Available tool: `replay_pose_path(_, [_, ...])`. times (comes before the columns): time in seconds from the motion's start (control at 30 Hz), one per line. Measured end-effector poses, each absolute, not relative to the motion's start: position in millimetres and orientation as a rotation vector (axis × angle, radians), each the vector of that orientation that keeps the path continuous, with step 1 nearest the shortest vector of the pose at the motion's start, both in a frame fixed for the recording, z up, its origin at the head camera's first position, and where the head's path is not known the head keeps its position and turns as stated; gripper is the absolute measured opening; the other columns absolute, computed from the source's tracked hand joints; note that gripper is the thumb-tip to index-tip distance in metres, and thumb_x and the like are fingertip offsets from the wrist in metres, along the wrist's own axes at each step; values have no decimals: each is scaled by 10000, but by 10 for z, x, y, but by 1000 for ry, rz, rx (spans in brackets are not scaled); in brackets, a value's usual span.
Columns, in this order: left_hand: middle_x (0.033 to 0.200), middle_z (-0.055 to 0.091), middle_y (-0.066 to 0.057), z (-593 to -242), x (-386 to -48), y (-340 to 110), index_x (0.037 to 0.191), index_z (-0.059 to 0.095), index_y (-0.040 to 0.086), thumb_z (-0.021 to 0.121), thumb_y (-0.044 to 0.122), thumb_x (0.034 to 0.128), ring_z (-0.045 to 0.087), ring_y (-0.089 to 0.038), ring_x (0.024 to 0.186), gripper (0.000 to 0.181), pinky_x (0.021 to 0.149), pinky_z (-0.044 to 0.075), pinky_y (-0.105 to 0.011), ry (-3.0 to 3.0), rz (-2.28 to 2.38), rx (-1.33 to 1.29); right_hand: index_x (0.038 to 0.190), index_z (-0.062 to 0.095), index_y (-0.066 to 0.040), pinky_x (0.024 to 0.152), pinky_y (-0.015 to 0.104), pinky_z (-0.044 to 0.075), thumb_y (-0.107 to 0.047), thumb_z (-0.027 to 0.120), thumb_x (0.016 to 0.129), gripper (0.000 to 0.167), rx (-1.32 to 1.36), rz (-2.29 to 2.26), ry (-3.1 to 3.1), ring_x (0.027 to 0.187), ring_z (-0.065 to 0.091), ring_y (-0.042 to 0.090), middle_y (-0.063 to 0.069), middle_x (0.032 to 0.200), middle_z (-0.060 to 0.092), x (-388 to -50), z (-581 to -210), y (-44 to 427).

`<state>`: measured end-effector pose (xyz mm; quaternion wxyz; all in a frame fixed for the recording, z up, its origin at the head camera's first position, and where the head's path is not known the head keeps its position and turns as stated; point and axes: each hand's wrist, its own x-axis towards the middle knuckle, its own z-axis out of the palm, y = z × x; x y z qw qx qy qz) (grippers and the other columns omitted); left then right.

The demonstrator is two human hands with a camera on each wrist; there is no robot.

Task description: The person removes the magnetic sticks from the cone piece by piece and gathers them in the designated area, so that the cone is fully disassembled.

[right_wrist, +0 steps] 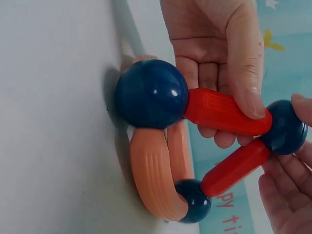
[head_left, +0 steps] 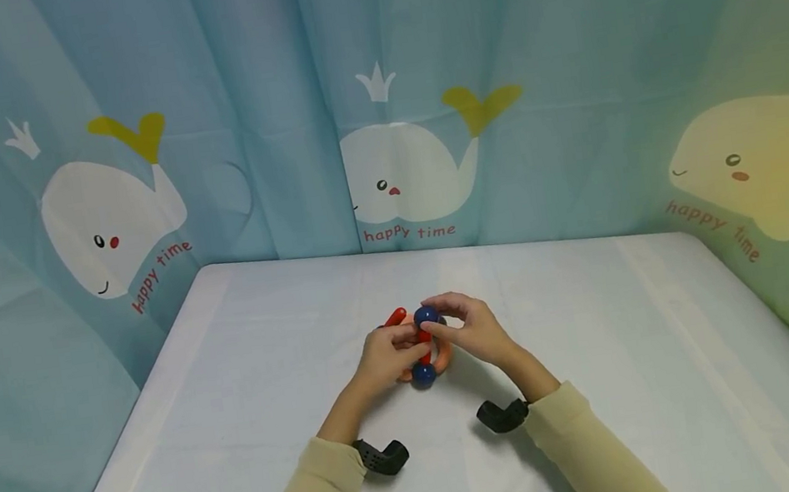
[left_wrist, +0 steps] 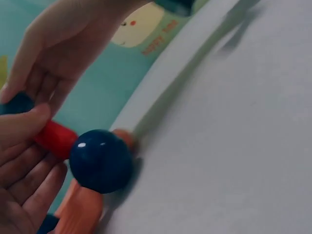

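A toy frame of blue balls, straight red rods and curved orange rods stands on the table. My left hand (head_left: 383, 358) pinches a red rod (right_wrist: 224, 111) between thumb and fingers. This rod joins a low blue ball (right_wrist: 152, 93) to a raised blue ball (right_wrist: 284, 127). The raised ball is gripped by the fingertips of my right hand (head_left: 478, 333). A second red rod (right_wrist: 236, 168) slopes from the raised ball to another blue ball (right_wrist: 193, 200). Below them bends a curved orange rod (right_wrist: 155, 173). Fingers partly hide the frame in the head view.
Beyond my left hand, a red rod end (head_left: 395, 316) sticks up; its attachment is hidden. The white table (head_left: 601, 318) reaches back to a blue curtain (head_left: 272, 129) printed with whales. Each wrist carries a black device (head_left: 385, 457).
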<state>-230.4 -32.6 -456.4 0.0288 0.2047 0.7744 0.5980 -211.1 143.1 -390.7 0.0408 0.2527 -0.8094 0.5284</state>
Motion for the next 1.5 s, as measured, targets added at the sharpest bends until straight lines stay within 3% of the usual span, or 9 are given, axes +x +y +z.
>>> replay_pose_path(0.23, [913, 676, -82, -4518, -2309, -437, 1053, 664, -45, 723, 123, 800, 643, -145, 817, 310, 719, 524, -255, 2297, 1842, 676, 1122, 596, 9, 917, 476, 419, -126, 692, 832, 334, 766, 1553, -2499, 1017, 570, 271, 117, 1056, 623, -2193, -4133, 1468])
replay_pose_path(0.37, [905, 674, -93, -4502, -2308, -462, 1047, 662, -55, 714, 103, 806, 639, -141, 804, 293, 710, 524, -247, 2324, 1803, 741, 1147, 580, 29, 895, 458, 442, -156, 696, 831, 384, 834, 1498, -2500, 1012, 576, 255, 110, 1076, 619, -2208, -4140, 1453])
replay_pose_path(0.53, [905, 677, -98, -4494, -2312, -475, 1058, 662, -51, 707, 94, 811, 643, -142, 808, 290, 713, 523, -243, 2335, 1791, 778, 1142, 587, 52, 893, 446, 446, -127, 682, 840, 364, 874, 1461, -2491, 1009, 571, 263, 131, 1079, 613, -2206, -4116, 1440])
replay_pose_path(0.77, [918, 676, -128, -4502, -2322, -495, 1062, 655, -69, 710, 71, 803, 650, -150, 804, 299, 708, 525, -243, 2327, 1825, 770, 1106, 551, 156, 873, 520, 433, 21, 643, 834, 317, 809, 1430, -2501, 965, 573, 369, 256, 1045, 590, -1970, -3789, 1321])
replay_pose_path(0.93, [931, 669, -165, -4308, -2209, -551, 1061, 645, -94, 688, 36, 815, 652, -224, 824, 281, 715, 522, -248, 2357, 1819, 769, 1095, 555, 156, 859, 485, 456, 30, 650, 825, 313, 747, 1392, -2455, 931, 593, 366, 261, 1045, 589, -1961, -3786, 1342])
replay_pose_path(1.23, [962, 659, -188, -4197, -2167, -626, 1091, 624, -104, 658, 0, 828, 641, -242, 867, 285, 754, 514, -255, 2384, 1782, 765, 1073, 582, 126, 854, 464, 465, -1, 676, 815, 302, 687, 1434, -2428, 921, 601, 343, 235, 1033, 602, -2012, -3898, 1380])
replay_pose_path(1.5, [992, 658, -174, -4454, -2335, -674, 1110, 623, -83, 659, 41, 841, 635, -232, 890, 298, 762, 514, -265, 2343, 1830, 728, 1058, 626, 20, 856, 394, 477, -154, 720, 809, 318, 597, 1510, -2398, 918, 614, 235, 117, 1013, 634, -2126, -4150, 1436])
